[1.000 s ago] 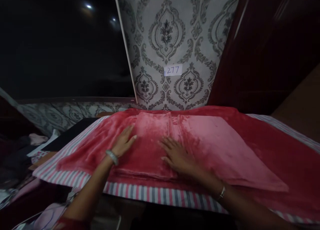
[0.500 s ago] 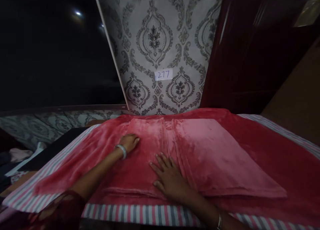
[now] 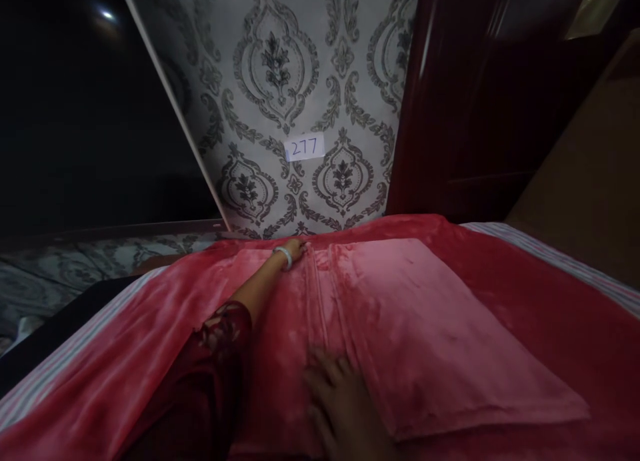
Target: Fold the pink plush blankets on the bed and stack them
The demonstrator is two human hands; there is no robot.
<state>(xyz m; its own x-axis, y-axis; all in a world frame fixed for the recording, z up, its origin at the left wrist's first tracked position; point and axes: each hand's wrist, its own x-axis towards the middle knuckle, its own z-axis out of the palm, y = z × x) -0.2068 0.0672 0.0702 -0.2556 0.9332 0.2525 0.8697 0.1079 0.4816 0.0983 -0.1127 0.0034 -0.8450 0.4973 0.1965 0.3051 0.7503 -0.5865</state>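
Now your left hand [image 3: 296,249] lies flat at the folded blanket [image 3: 400,327]'s far edge, your right hand [image 3: 345,407] flat at its near end.

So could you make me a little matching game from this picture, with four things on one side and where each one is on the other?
Things:
1. left hand
2. right hand
3. paper label
4. bangle

Places:
A. on the patterned wall
B. at the far edge of the folded red blanket
C. around the left wrist
D. flat on the blanket's near part

Pairs: 1-B, 2-D, 3-A, 4-C
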